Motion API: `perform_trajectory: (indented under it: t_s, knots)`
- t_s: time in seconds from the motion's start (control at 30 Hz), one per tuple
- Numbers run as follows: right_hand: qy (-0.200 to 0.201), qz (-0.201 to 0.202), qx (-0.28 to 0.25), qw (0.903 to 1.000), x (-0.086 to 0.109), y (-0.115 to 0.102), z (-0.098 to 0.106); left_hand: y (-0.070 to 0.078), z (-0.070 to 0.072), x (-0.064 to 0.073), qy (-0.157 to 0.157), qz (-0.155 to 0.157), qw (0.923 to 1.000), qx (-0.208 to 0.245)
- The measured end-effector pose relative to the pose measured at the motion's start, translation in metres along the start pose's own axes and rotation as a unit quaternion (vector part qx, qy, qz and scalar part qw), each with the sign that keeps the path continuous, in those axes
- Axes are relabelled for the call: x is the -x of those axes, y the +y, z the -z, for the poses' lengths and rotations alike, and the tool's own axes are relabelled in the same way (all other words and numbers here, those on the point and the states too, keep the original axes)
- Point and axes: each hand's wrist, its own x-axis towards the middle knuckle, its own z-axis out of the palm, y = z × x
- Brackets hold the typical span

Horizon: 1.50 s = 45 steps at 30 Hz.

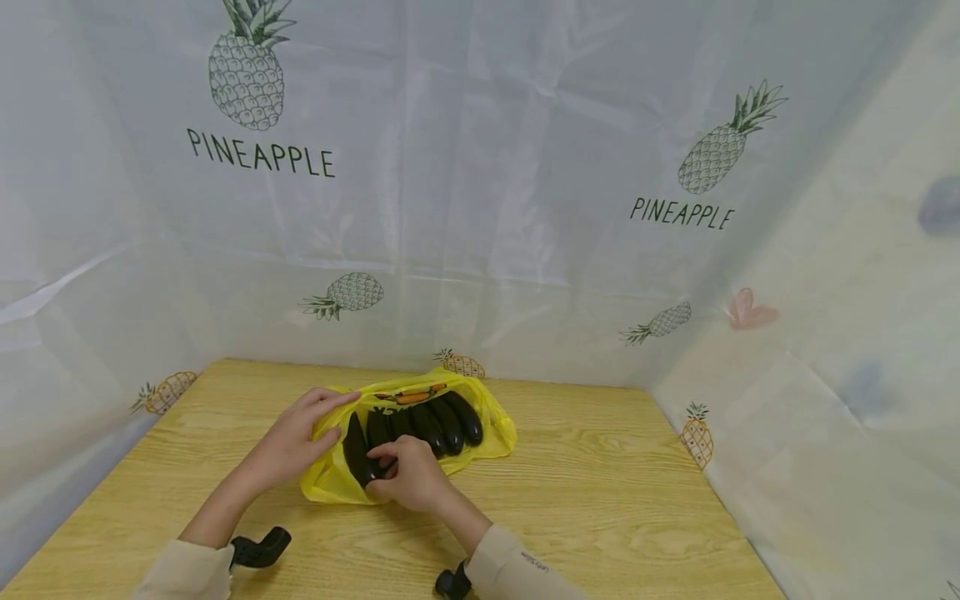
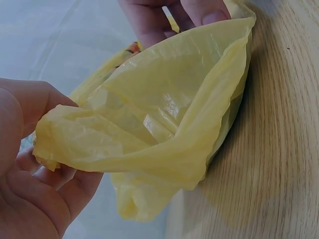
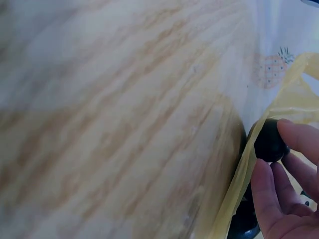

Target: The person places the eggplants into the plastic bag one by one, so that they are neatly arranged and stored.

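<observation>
A yellow plastic bag lies on its side with its mouth spread, and several glossy black eggplants rest side by side in it. My left hand grips the bag's left edge; in the left wrist view its thumb and fingers pinch the thin plastic between them. My right hand reaches in at the near side, thumb and fingers around the lower end of the leftmost eggplant. In the right wrist view, the rounded dark end of that eggplant sits between the fingertips.
The bag lies on a wood-grain table. A white curtain printed with pineapples hangs behind and around the table. Black wrist mounts stick out beside both sleeves. Orange printing shows on the bag's far side.
</observation>
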Motion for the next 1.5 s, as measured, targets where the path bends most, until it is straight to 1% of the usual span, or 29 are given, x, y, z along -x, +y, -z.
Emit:
perform_trajectory:
  t_s: [0.2,0.37,0.5,0.6,0.67,0.77,0.9,1.03,1.17,1.3,1.4,1.5]
  knots:
    - [0.001,-0.002,0.003,1.0,-0.002,-0.001,-0.001,-0.001,0.0,-0.001,-0.001,0.001,1.0,-0.005]
    - [0.024,-0.013,0.007,0.9996,-0.004,-0.001,-0.006,-0.001,0.0,0.0,-0.002,0.002,1.0,-0.001]
    - [0.051,-0.035,0.009,0.998,-0.005,-0.003,-0.011,-0.002,-0.001,0.0,-0.001,0.002,1.0,0.002]
    - [0.069,-0.06,0.001,0.9958,-0.007,-0.004,-0.014,-0.003,-0.001,-0.001,0.001,0.001,1.0,-0.001]
    - [0.078,-0.07,-0.006,0.9945,-0.008,-0.005,-0.016,-0.004,-0.001,-0.001,0.001,0.001,1.0,-0.004]
    - [0.083,-0.08,-0.014,0.9932,-0.009,-0.005,-0.017,-0.004,0.0,-0.001,-0.001,0.001,1.0,-0.003]
    - [0.078,-0.072,-0.014,0.9943,-0.005,-0.006,-0.013,-0.003,0.001,-0.001,-0.004,0.002,1.0,-0.004]
    - [0.07,-0.049,-0.005,0.9963,0.002,-0.006,-0.003,-0.004,0.002,0.0,-0.008,0.0,0.9999,-0.009]
    - [0.063,-0.039,-0.01,0.9972,0.013,-0.003,0.013,-0.006,0.005,0.001,-0.018,0.008,0.9998,-0.01]
    - [0.06,-0.038,-0.016,0.9973,0.025,0.003,0.037,-0.006,0.011,0.004,-0.031,0.018,0.9993,-0.013]
    - [0.063,-0.036,-0.004,0.9974,0.035,0.013,0.058,-0.005,0.016,0.007,-0.035,0.019,0.9992,-0.009]
    - [0.065,-0.035,0.01,0.9972,0.047,0.022,0.083,-0.006,0.022,0.009,-0.035,0.019,0.9992,0.006]
